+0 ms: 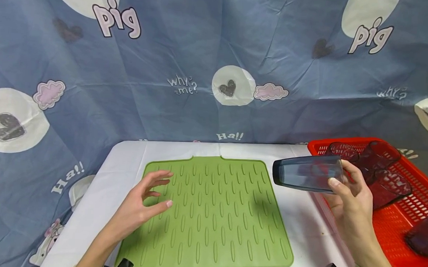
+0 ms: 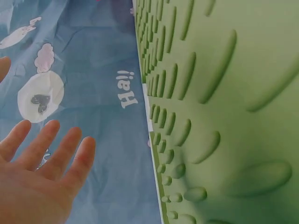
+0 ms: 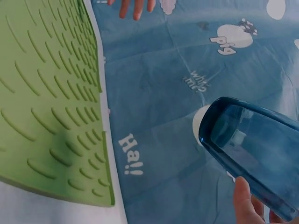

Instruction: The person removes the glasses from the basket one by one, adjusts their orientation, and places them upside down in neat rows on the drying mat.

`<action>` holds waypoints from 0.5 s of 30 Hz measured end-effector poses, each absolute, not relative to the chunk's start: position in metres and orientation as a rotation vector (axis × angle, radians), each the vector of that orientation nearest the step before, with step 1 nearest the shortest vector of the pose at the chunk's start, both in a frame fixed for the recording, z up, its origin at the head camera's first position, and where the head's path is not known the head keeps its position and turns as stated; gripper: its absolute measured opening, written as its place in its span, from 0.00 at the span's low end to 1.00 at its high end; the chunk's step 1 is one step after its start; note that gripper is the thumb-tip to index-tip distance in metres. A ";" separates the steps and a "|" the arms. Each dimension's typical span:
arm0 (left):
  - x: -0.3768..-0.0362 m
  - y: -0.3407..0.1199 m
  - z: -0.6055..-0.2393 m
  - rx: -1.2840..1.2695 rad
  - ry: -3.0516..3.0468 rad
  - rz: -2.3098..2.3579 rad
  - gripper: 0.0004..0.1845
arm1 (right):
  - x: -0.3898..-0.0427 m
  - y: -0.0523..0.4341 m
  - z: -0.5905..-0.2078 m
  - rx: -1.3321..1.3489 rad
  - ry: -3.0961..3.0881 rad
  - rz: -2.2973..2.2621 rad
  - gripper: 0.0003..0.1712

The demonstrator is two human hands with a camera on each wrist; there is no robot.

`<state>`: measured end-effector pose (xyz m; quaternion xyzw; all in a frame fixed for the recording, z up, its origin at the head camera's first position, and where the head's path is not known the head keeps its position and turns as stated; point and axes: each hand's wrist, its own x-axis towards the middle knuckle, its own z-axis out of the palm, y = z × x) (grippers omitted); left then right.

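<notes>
**Cup no. 1 in the air, mat bare so far**

Cup in hand, folks — the right hand (image 1: 354, 197) has its grip closed round a smoky blue-grey see-through plastic cup (image 1: 308, 173), fingers and thumb wrapped about the base end. Cup lies on its side in mid-air, mouth pointing left, just past the right edge of the green ribbed silicone drying mat (image 1: 209, 214), above the bare strip of the white bench (image 1: 125, 153). Not touching mat or bench. The right wrist view backs it up: open rim up close, thumb on the wall, mat off to the left.

Left hand (image 1: 141, 204) — grip released, fingers spread and relaxed, hovering low over the mat's left part, holding nothing. Whether the palm touches the mat, can't tell from these views. The left wrist view shows straight fingers (image 2: 51, 149) w/ the blue cartoon-print cloth (image 2: 107, 70) behind.

Score so far, as I read it: mat carries zero cups. Red perforated plastic basket (image 1: 425, 193) on the right holds several more dark tinted cups (image 1: 386, 166), lying at angles; at least three in the back part, plus one near the front right corner. So this looks like the very start — first cup lifted out, nothing set down yet. Left to do, by my guess: this cup onto the mat, then the rest of the basket, approx. four more.

Cloth backdrop hangs behind the bench, "pig" and "Ha!!" printed across it.
</notes>
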<state>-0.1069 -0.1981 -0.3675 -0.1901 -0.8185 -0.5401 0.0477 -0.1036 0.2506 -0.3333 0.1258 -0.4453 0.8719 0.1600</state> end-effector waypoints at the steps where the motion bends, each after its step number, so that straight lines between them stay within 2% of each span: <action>1: -0.106 -0.198 -0.367 -0.586 -2.489 -1.650 0.35 | -0.103 0.250 -0.333 0.357 -1.278 2.494 0.23; 15: -0.099 -0.189 -0.361 -0.636 -2.458 -1.684 0.35 | -0.100 0.237 -0.338 0.402 -1.289 2.545 0.24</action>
